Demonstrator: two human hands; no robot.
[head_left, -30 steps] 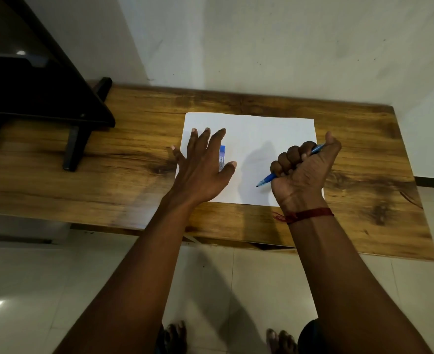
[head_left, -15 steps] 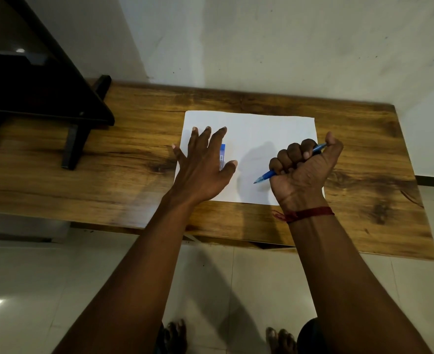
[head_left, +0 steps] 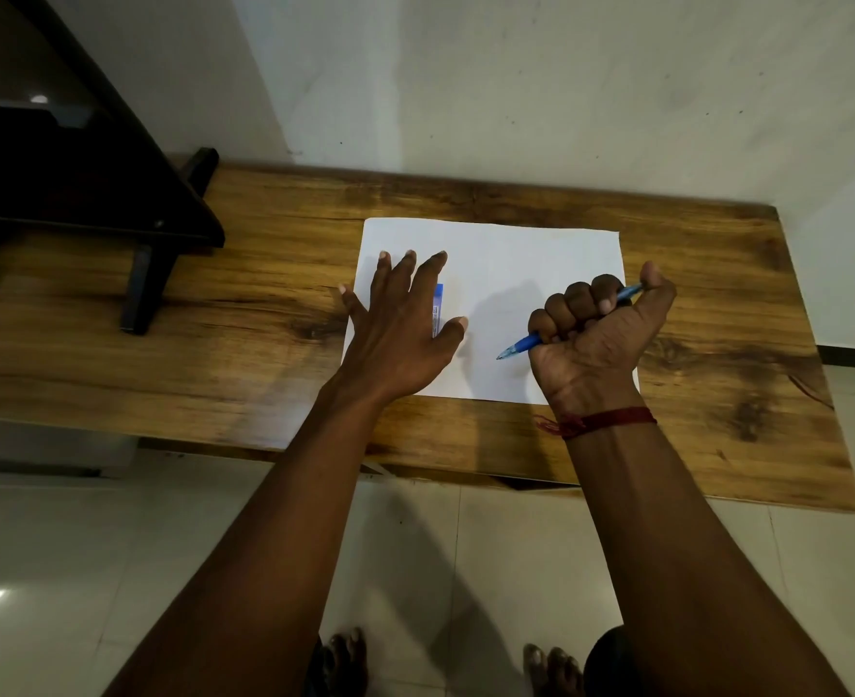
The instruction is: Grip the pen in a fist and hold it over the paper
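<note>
A long brown wooden table [head_left: 541,445] stands against a pale wall [head_left: 516,93], over a floor of light shiny tiles [head_left: 88,570]. A flat white sheet of paper [head_left: 511,254] lies on the table, a little right of the middle.

The left hand [head_left: 395,334] lies flat on the left part of the paper. Its fingers are straight and spread apart, and the little finger reaches past the paper's left edge onto the wood. A small blue and white block, maybe an eraser [head_left: 437,310], lies on the paper. It peeks out between the pointing finger and the thumb, just beside them. I cannot tell if the hand touches it.

The right hand [head_left: 596,334] is over the right part of the paper. Its fingers are curled tight into a fist around a thin blue plastic pen [head_left: 518,346]. The thumb sticks up at the far end of the pen. The pen's tip pointing left and near, low over the paper. I cannot tell if the tip touches the sheet. A red thread band [head_left: 601,422] goes around the right wrist.

A dark black stand with legs [head_left: 139,203] sits on the far left of the table, well apart from the hands. Bare feet [head_left: 345,656] show on the tiles at the near edge.
</note>
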